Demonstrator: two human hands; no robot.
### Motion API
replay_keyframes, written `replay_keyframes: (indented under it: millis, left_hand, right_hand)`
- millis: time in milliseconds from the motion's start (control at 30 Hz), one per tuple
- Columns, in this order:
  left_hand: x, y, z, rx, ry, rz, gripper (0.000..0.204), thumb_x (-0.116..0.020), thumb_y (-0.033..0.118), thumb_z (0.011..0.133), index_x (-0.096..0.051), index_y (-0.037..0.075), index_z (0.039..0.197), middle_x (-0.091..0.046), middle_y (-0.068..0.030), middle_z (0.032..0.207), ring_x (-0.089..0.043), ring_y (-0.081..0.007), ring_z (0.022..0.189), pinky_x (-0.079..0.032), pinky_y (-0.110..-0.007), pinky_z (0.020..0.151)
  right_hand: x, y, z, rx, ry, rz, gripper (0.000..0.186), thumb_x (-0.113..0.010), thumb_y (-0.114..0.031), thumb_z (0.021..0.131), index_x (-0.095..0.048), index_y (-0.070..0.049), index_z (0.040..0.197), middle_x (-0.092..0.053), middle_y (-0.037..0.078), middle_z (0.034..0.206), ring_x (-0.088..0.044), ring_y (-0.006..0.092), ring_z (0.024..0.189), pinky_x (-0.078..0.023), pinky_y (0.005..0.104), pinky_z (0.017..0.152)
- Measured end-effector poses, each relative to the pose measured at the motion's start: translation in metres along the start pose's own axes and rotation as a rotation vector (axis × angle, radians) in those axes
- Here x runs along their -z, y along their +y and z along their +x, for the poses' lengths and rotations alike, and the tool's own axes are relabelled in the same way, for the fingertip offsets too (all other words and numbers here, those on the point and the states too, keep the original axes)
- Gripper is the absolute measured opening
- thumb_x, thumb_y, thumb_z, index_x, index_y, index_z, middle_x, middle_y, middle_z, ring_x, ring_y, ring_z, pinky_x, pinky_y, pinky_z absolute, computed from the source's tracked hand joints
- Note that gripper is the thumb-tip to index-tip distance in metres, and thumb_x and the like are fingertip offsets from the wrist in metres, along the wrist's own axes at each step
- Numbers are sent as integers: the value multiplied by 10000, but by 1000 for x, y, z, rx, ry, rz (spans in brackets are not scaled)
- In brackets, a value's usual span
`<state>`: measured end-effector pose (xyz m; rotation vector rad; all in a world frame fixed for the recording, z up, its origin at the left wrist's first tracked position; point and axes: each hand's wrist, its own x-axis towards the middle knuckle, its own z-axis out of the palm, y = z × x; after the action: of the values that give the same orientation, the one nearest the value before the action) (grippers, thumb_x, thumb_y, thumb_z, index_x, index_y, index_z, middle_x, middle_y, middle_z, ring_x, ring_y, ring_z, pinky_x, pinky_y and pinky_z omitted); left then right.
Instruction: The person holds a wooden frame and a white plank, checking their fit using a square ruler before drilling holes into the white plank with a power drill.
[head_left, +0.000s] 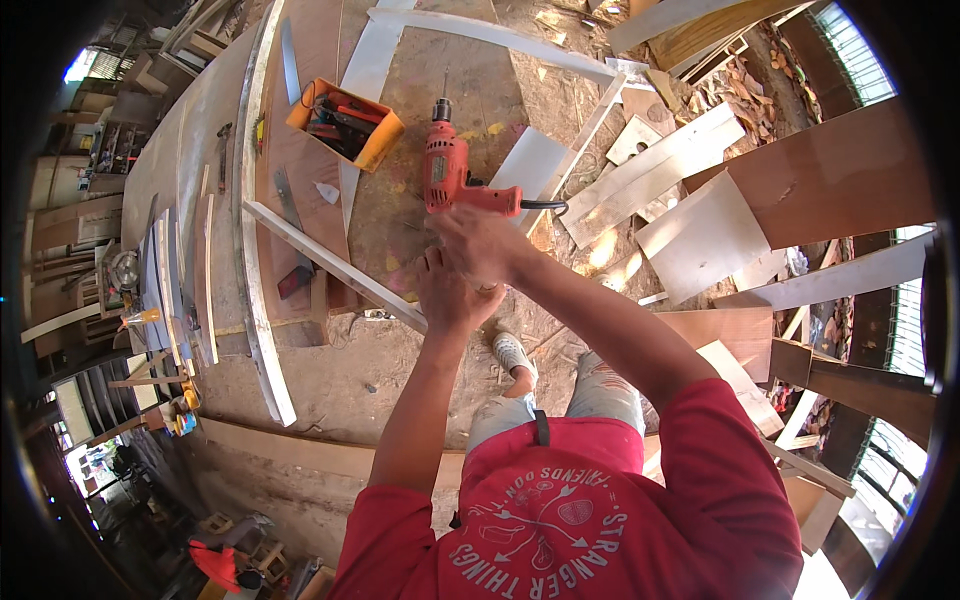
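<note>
Your two hands were together in front of you, just on the near side of the drill point(447, 172). Your right hand point(487, 240) lapped over your left hand point(448, 292), fingers bent; whether it pinched anything, can't tell. Left fingers were curled up against the right, their grip partly covered, so can't tell there either. Your right hand overlapped the drill's near end in view; contact with it unclear.

Drill was red, on its side on a stained brown surface point(400, 210), bit point(445, 88) pointing away from you, handle out to the right, black cord point(543, 205) off the handle's end. Left of it and a bit farther out: yellow box point(377, 145), tilted to your view, dark and red tools point(340, 115) inside. Right of the drill, near it: pale panel point(530, 165).

A white strip point(330, 262) slanted in from the left, its near end just beside your left hand. Beyond that, farther left, a long whitish beam point(252, 270) ran toward you, and a hammer point(223, 160) lay past the beam. Right side: loose boards point(655, 175) and a square sheet point(703, 238) overlapped on the ground. Your shoe point(514, 358) showed below your hands.
</note>
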<state>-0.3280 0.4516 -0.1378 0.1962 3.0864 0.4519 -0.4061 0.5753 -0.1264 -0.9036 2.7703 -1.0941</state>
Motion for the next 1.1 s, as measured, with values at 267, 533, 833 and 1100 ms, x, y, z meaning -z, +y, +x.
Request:
replay_keyframes:
  millis: [267, 533, 833, 1100]
  left_hand:
    - [5, 14, 0, 85, -14, 49, 914, -955, 464, 635, -581, -34, 1304, -606, -206, 1230, -585, -398, 1165, -506, -495, 1030]
    - [11, 15, 3, 119, -147, 111, 952, -896, 516, 664, -550, -85, 1316, -608, -225, 1237, -582, -410, 1196, -500, -494, 1048]
    - [-8, 13, -2, 98, -116, 202, 982, -847, 543, 729, -517, -89, 1405, -569, -248, 1380, -535, -419, 1308, -436, -478, 1140]
    - [-4, 33, -5, 268, -169, 165, 1096, -856, 605, 731, -477, -22, 1546, -513, -265, 1534, -513, -445, 1424, -405, -526, 1192]
  right_hand:
    - [-8, 12, 51, -513, -48, -450, 1128, -863, -250, 682, -261, 30, 1594, -714, 240, 1059, -681, 392, 1044, -586, 489, 790]
    - [97, -17, 4, -496, 148, 177, 1011, -784, -124, 750, -308, -26, 1637, -738, 245, 1151, -752, 405, 1034, -593, 472, 906]
    - [77, -58, -341, -615, 512, 1102, 726, -831, -65, 713, -607, -34, 1403, -746, 107, 1076, -733, 227, 940, -583, 312, 736]
    - [-56, -80, -433, -665, 462, 1738, 686, -924, -326, 760, -639, 43, 1263, -705, 90, 880, -650, 159, 685, -493, 294, 549]
